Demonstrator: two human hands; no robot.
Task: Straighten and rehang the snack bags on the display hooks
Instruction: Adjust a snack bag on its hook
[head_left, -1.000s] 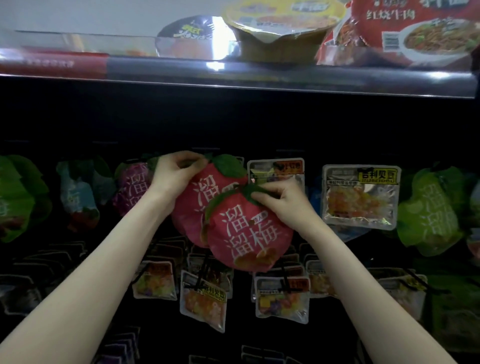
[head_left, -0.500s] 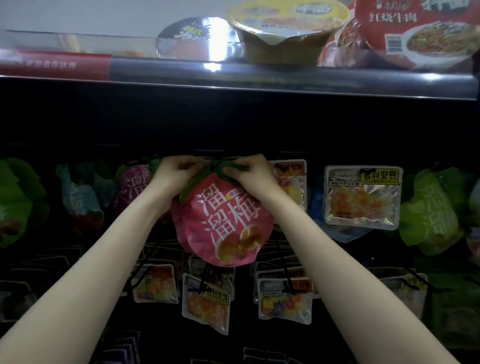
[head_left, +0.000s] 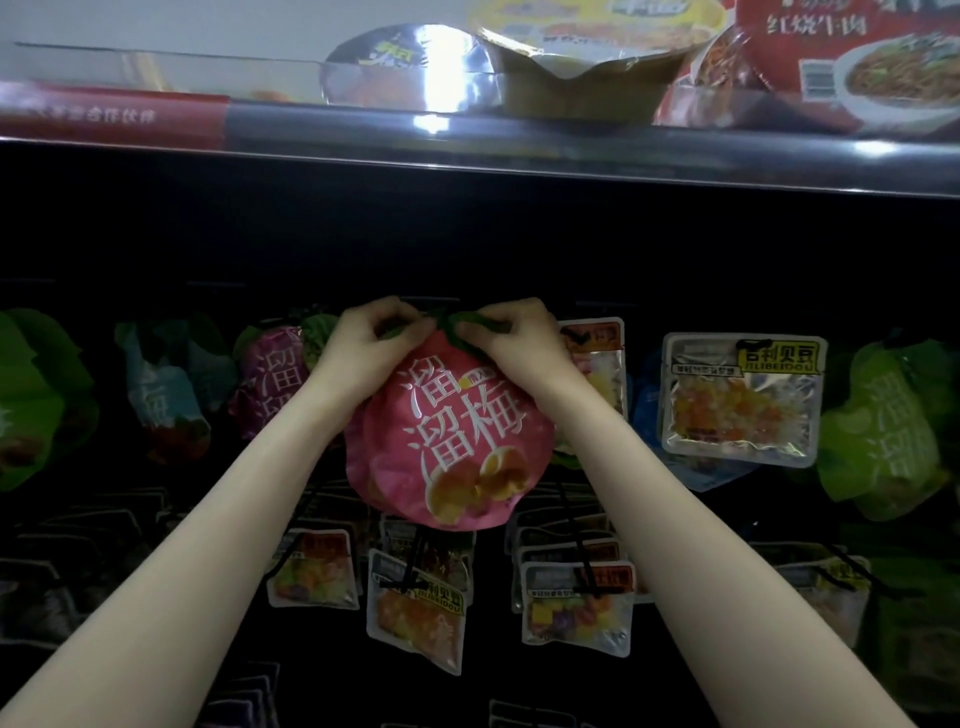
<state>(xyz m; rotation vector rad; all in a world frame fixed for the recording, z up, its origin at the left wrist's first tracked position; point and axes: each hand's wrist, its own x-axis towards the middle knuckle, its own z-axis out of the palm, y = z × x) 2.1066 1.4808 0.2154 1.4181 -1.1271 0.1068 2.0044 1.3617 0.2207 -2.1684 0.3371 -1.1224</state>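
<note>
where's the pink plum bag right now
In the head view, the pink plum bag hangs centre frame, its green top pinched by both hands, between a darker pink bag and clear pouches.

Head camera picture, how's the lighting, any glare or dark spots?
Head view: glare flares on the shelf edge and a foil cup lid; the hook rows below sit in deep shadow; both hands and the pink bag are evenly lit; wide-angle bowing at the edges.

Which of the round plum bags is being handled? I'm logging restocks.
The pink-red plum bag at centre: the left hand and right hand both pinch its green leaf top. The purple and green bags hang untouched.
</note>
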